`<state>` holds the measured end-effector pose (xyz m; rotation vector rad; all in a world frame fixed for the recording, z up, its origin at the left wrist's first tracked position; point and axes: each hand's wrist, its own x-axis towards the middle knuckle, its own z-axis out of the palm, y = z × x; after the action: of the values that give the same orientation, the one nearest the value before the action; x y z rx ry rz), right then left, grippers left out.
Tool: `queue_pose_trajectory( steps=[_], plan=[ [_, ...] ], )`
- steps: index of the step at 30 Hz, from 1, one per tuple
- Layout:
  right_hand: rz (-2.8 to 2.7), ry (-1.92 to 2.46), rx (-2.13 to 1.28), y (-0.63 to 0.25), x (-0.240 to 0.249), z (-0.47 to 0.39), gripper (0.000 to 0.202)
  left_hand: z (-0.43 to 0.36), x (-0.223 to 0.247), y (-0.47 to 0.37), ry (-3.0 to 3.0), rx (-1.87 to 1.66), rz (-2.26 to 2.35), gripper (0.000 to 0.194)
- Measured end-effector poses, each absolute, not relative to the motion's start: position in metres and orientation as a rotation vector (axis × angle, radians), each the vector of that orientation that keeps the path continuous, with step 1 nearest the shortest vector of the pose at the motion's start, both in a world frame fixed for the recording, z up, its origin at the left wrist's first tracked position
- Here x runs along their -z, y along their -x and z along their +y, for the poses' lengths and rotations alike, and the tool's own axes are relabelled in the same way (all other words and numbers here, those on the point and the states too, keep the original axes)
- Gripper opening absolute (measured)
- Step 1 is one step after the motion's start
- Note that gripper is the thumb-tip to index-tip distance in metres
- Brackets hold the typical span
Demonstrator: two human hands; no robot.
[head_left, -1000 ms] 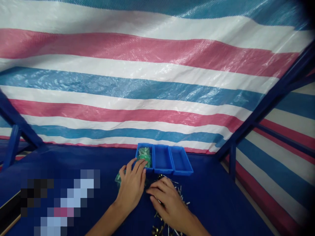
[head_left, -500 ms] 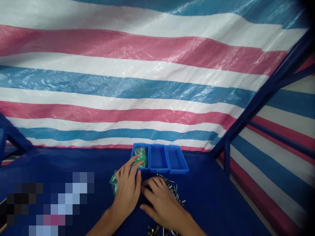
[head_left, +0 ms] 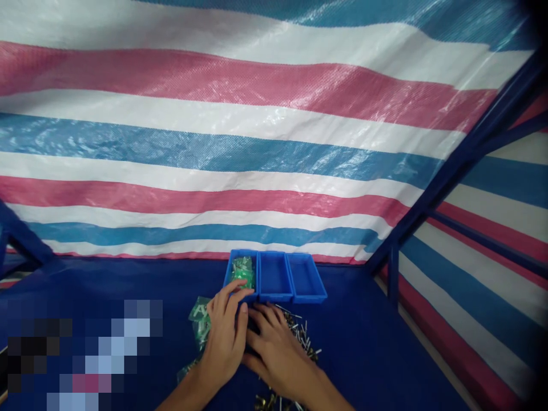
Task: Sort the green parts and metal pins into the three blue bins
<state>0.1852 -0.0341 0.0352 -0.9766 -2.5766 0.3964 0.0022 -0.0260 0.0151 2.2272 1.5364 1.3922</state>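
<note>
My left hand (head_left: 226,331) hovers at the near edge of the left blue tray (head_left: 228,275), its fingers apart and nothing visible in them. Inside that tray lie green-and-clear plastic packets (head_left: 243,273). More green packets (head_left: 200,328) rest on the table beside my left wrist. My right hand (head_left: 280,354) is palm down, thumb and fingers spread, beside a loose pile of small metal pieces with thin pale shafts (head_left: 303,337). It covers part of this pile, and what lies under its palm is hidden. Further metal pieces (head_left: 268,402) show below the right wrist.
Two more blue trays, a middle one (head_left: 275,298) and a right one (head_left: 310,298), stand joined to the left tray on the dark blue table (head_left: 363,342). Striped plastic sheeting (head_left: 214,200) hangs behind, with a blue frame post (head_left: 428,197) at right. A blurred patch covers the lower left.
My left hand has drawn slightly back from the packets in the left tray. My right hand has shifted slightly. More of the green packets at left now shows.
</note>
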Motion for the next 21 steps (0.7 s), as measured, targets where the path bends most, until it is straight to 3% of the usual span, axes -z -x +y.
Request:
queue_pose_trajectory(
  steps=[9,13,17,21],
  plan=[
    [-2.495,1.037,-0.388,-0.184,-0.024,-0.034,0.034,-0.028,-0.016,-0.002,-2.184,-1.433,1.466,0.032],
    [-2.45,1.041,-0.365,-0.187,-0.02,-0.031,0.041,-0.028,-0.015,-0.001,-2.138,-1.437,1.405,0.032],
    [-2.153,1.008,-0.518,-0.191,-0.018,-0.03,0.047,-0.027,-0.015,-0.001,-2.085,-1.416,1.256,0.028],
    [-1.739,1.056,-0.712,-0.192,-0.013,-0.03,0.034,-0.023,-0.013,-0.003,-1.963,-1.314,1.204,0.03]
  ],
)
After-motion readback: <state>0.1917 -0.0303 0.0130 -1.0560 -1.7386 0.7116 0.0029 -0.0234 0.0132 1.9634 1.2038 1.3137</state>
